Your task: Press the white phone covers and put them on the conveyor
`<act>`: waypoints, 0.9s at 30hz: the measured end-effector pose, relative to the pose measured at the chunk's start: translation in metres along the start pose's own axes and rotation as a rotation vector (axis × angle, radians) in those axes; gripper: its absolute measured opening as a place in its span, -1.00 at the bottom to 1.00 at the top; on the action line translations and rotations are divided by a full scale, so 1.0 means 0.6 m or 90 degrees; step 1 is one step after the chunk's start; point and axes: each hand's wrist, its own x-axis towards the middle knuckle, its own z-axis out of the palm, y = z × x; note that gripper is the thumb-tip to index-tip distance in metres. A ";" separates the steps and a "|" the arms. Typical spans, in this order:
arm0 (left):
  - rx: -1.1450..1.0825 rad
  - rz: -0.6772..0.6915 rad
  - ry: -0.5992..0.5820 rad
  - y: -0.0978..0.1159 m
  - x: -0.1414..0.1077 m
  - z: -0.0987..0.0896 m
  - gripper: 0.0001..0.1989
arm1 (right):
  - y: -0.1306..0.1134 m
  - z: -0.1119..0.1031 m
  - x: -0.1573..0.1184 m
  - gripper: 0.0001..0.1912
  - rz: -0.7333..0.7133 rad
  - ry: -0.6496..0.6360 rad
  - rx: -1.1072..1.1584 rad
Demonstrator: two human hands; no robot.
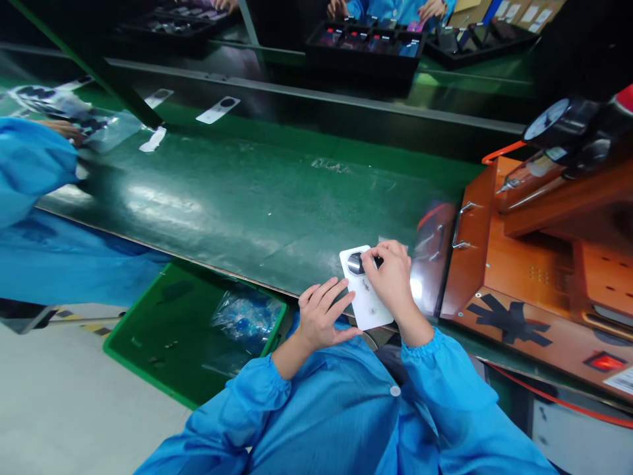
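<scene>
A white flat panel (364, 305) with a round black disc (355, 264) near its top lies at the front edge of the green bench. Small dark marks show on its lower half. My left hand (324, 315) rests at the panel's left edge, fingers spread, fingertips touching it. Over the disc's right side, my right hand (390, 270) is closed in a pinch, with thumb and index finger at the disc's edge. What is between those fingertips is too small to make out. Clear film lies just behind the right hand.
An orange machine (524, 264) with a gauge (546, 120) stands right. A green bin (182, 336) with plastic bags is below left. Two similar panels (218, 110) lie at the back. A co-worker's sleeve (34, 165) is left; trays of phones (366, 49) and another person's hands are beyond.
</scene>
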 end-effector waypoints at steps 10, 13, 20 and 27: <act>-0.013 0.007 0.012 0.001 0.002 0.000 -0.29 | 0.005 0.002 0.000 -0.82 -0.003 -0.002 -0.009; -0.017 0.008 0.023 0.001 0.002 0.000 -0.29 | 0.006 0.002 0.000 -0.82 -0.008 -0.001 -0.013; -0.023 0.008 0.030 0.002 0.006 -0.002 -0.31 | 0.008 0.001 0.002 -0.82 -0.016 -0.003 -0.026; -0.024 0.002 0.021 0.002 0.007 -0.004 -0.32 | 0.007 0.003 -0.002 -0.83 -0.042 0.024 -0.038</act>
